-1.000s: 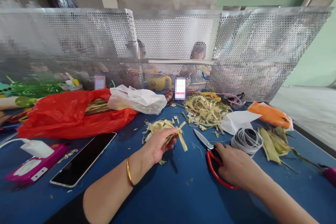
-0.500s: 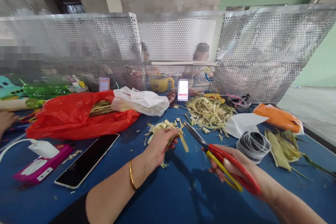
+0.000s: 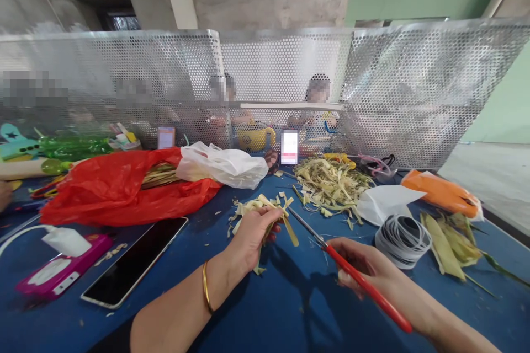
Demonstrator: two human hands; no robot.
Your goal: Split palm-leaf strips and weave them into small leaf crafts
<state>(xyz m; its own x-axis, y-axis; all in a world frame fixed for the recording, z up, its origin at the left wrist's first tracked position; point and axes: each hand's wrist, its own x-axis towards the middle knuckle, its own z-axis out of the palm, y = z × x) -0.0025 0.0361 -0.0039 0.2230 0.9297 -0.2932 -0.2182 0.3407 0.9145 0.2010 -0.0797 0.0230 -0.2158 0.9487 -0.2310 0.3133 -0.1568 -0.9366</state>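
Observation:
Pinched in my left hand [image 3: 256,231] is a bundle of pale dried husk strips [image 3: 291,227], their ends sticking out past thumb and fingertips. My right hand [image 3: 364,270] grips scissors [image 3: 351,271] with red handles; the blades point up and left, their tips close beside the strips. The blades look closed or nearly so. Loose pale scraps [image 3: 244,210] lie on the blue table behind my left hand. A larger heap of husk strips and trimmings [image 3: 331,182] sits beyond the scissors.
A spool of clear line [image 3: 402,241], whole husks [image 3: 445,242] and an orange packet [image 3: 441,193] lie on the right. Left are a red plastic bag [image 3: 111,190], a dark phone [image 3: 136,265] and a purple power strip [image 3: 66,270]. A perforated metal screen [image 3: 285,60] stands behind, people beyond it.
The scissors have turned in my right hand, hiding the yellow part of the handle, and their blades have come together. My left hand still holds the strips in nearly the same place.

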